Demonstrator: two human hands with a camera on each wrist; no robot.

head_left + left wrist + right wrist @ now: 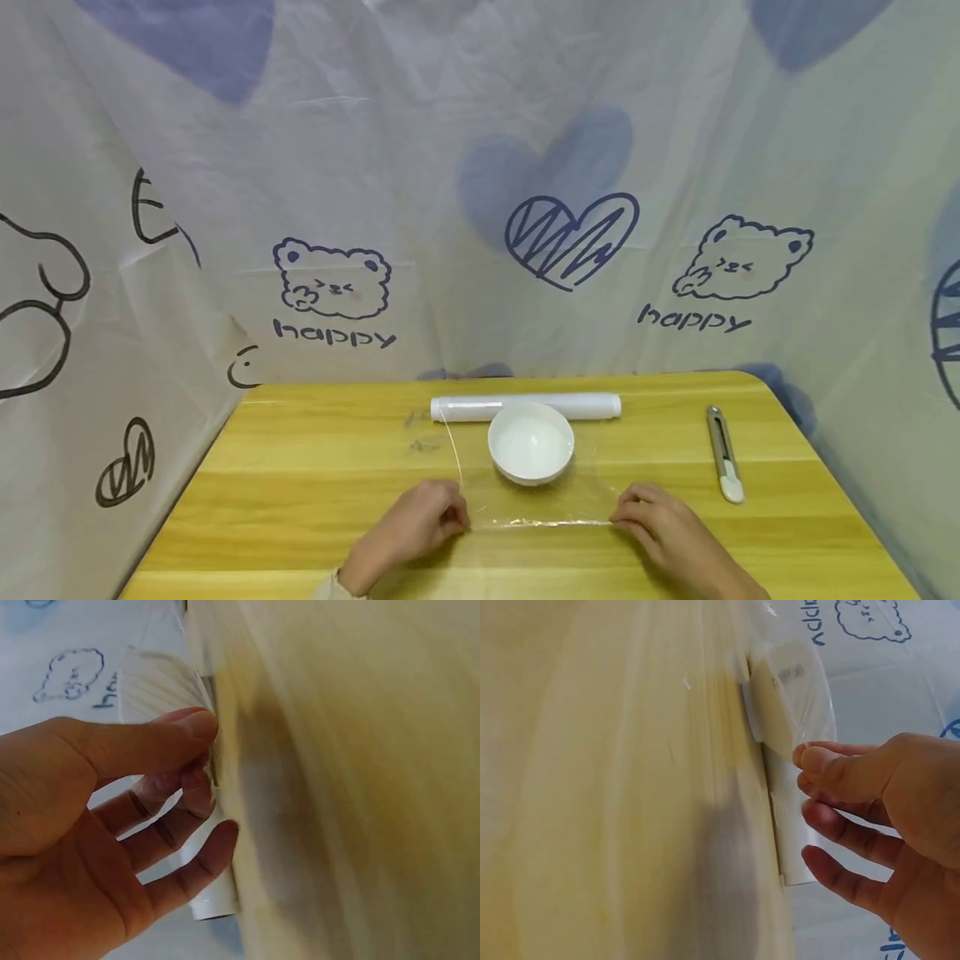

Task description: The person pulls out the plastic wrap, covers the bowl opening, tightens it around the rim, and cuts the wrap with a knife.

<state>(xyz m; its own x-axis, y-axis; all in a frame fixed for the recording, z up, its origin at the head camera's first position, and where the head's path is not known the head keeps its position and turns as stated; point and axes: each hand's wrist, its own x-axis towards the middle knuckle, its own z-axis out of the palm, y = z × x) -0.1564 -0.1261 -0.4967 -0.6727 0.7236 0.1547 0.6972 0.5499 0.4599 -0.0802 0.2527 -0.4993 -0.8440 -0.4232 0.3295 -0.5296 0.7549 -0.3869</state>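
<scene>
A clear sheet of plastic wrap [540, 510] stretches between the two hands, its front edge pulled straight and shiny. The left hand [423, 521] pinches its left front corner between thumb and fingertips, while the right hand [663, 529] pinches the right one. In both wrist views the other fingers are loosely bent. A white bowl [531, 443] stands upright between the sheet's front edge and a white roll of plastic wrap [592, 406] lying sideways behind it. The sheet runs back from the hands toward the roll and overlaps the bowl in the head view.
A grey and white utility knife [724, 454] lies on the right side of the wooden table [300, 467]. Behind and beside the table hangs a pale cloth [450, 317] printed with hearts, bears and the word happy.
</scene>
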